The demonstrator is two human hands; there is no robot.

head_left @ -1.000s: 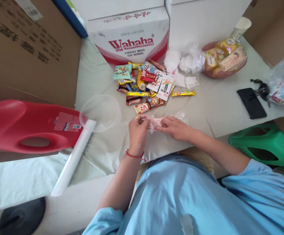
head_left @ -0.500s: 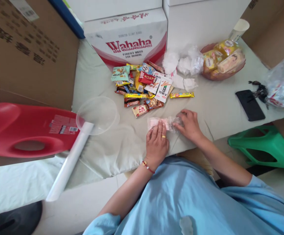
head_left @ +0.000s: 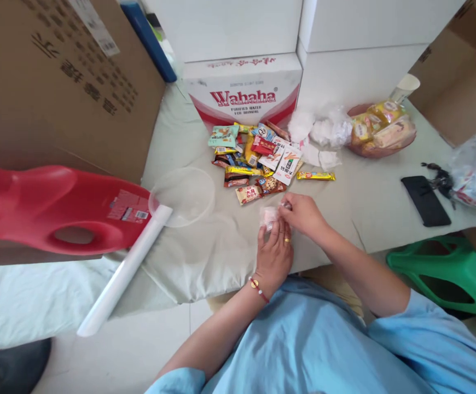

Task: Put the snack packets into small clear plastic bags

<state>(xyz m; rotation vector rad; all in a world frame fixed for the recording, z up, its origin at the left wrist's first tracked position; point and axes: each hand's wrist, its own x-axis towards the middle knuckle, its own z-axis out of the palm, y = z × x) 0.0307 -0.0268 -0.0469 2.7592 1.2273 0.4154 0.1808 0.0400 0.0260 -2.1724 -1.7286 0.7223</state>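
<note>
A small clear plastic bag with a pink snack inside [head_left: 269,215] lies on the cloth-covered table [head_left: 205,241] in front of me. My left hand [head_left: 276,253] presses down on its near side, fingers together. My right hand [head_left: 302,213] pinches the bag's right end. Just beyond them lies a pile of wrapped snacks [head_left: 258,158], with a yellow bar [head_left: 315,175] lying apart at its right.
A clear round lid [head_left: 184,194] and a white roll [head_left: 128,268] lie left, beside a red plastic stool [head_left: 57,210]. A Wahaha box [head_left: 244,90] stands behind. A bowl of snacks [head_left: 381,134], crumpled bags [head_left: 324,128], a phone [head_left: 425,200], keys [head_left: 438,174] and a green stool [head_left: 447,271] are at the right.
The bag went from held up between both hands to lying on the table. It is now bunched shorter, with my right hand moved in toward my left.
</note>
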